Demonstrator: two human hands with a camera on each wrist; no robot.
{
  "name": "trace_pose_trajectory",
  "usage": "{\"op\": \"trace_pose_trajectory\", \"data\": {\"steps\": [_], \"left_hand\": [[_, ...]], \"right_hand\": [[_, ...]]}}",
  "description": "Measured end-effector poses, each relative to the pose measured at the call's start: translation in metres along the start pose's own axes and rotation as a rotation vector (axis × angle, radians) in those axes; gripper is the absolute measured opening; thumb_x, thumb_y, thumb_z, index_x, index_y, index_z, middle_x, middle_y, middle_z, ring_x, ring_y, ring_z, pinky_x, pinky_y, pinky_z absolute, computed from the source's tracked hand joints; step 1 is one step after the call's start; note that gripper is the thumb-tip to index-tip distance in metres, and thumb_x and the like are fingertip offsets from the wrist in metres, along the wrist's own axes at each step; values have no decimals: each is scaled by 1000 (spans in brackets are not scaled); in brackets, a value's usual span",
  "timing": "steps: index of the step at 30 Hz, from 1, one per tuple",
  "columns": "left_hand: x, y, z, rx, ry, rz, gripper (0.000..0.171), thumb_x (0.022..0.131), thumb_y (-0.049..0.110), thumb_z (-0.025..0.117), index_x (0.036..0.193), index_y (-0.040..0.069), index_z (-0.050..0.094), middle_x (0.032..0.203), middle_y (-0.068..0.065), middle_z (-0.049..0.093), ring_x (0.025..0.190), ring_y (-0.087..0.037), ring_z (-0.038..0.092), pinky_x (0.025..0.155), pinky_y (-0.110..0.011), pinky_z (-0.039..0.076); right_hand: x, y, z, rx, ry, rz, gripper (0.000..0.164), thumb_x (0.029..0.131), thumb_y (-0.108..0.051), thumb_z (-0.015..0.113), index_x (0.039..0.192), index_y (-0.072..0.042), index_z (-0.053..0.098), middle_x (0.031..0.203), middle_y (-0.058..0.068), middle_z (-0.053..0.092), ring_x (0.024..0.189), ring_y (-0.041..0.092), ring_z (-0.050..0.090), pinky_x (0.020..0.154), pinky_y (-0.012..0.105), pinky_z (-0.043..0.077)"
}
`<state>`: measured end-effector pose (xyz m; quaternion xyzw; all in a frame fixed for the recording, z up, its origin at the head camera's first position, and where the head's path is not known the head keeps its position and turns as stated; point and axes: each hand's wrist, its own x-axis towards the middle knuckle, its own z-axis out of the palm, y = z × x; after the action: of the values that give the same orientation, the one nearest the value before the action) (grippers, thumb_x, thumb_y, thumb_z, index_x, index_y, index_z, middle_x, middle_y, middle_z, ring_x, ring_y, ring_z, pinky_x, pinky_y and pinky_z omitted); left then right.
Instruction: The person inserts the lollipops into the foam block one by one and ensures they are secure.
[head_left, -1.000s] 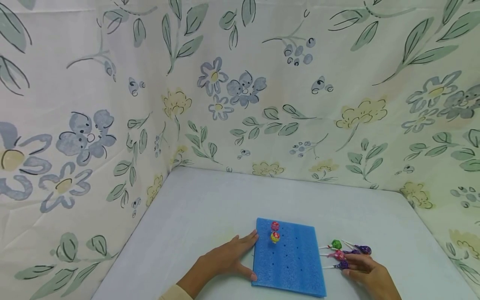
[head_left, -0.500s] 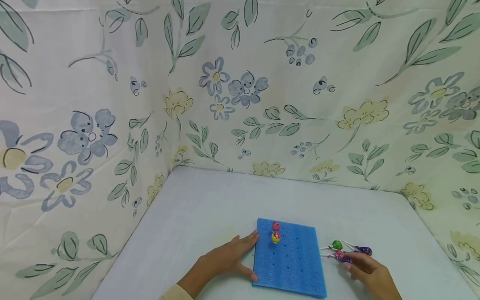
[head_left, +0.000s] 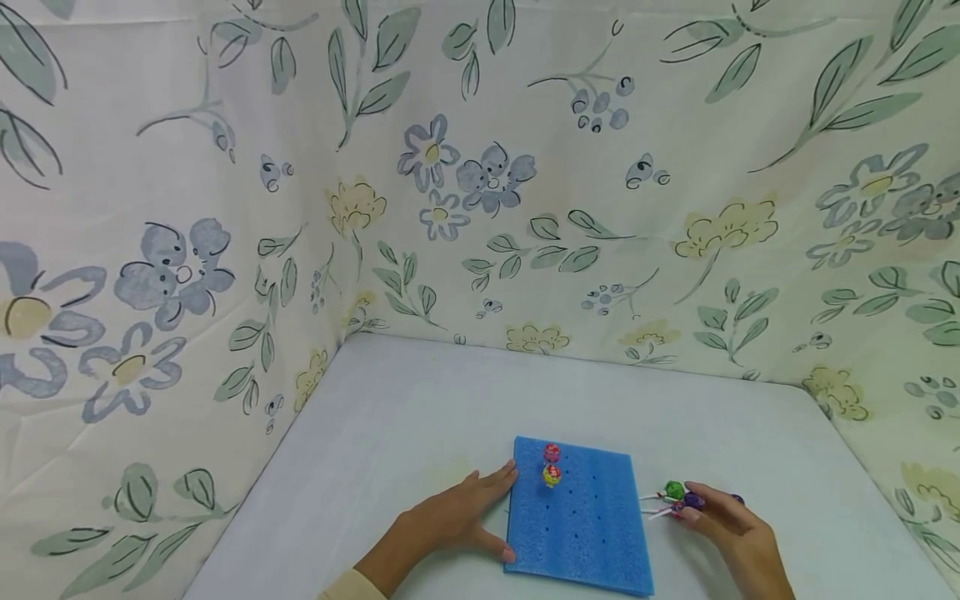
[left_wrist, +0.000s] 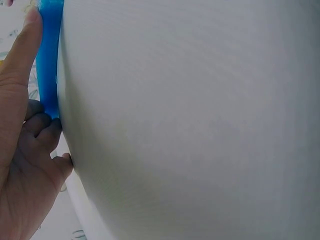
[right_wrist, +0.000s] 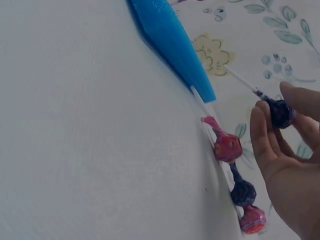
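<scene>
Purple lollipop: now lifted off the counter, right of the blue foam pad, head pinched between the right hand's thumb and fingers. A second ago it lay on the surface; one piece is thus picked up, not yet placed. Left hand grasps nothing, digits spread against the pad's left edge. Two lollipops stand in the pad. Head view: right hand masks others beyond; count uncertain.
</scene>
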<state>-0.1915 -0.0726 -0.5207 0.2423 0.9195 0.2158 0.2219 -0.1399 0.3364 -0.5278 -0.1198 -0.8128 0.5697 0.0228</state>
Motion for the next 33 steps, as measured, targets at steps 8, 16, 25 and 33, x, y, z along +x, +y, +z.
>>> {"op": "trace_pose_trajectory", "data": {"steps": [8, 16, 25, 33], "left_hand": [[0, 0, 1, 3, 7, 18, 112, 78, 72, 81, 169, 35, 27, 176, 16, 21, 157, -46, 33, 114, -66, 44], [-1, 0, 1, 4, 9, 21, 112, 79, 72, 81, 169, 34, 27, 176, 16, 21, 156, -46, 33, 114, -66, 44], [-1, 0, 0, -2, 2, 16, 112, 78, 72, 80, 169, 35, 27, 176, 16, 21, 157, -45, 33, 114, -66, 44], [-1, -1, 0, -2, 9, 41, 112, 79, 71, 80, 170, 32, 27, 176, 14, 21, 156, -47, 33, 115, -66, 43]], "right_hand": [[-1, -10, 11, 7, 48, -29, 54, 92, -24, 86, 136, 2, 68, 113, -25, 69, 98, -8, 70, 80, 16, 60], [-2, -12, 16, 105, -2, -165, 60, 94, -7, 81, 148, 5, 57, 113, -13, 75, 98, 0, 75, 81, 19, 61], [0, -12, 22, 106, -42, -123, 48, 90, -2, 83, 132, 12, 67, 107, 0, 82, 95, 6, 78, 77, 25, 64], [0, -14, 29, 66, -19, -150, 21, 93, -7, 82, 110, 6, 79, 103, -8, 79, 99, -4, 69, 83, 18, 60]]}}
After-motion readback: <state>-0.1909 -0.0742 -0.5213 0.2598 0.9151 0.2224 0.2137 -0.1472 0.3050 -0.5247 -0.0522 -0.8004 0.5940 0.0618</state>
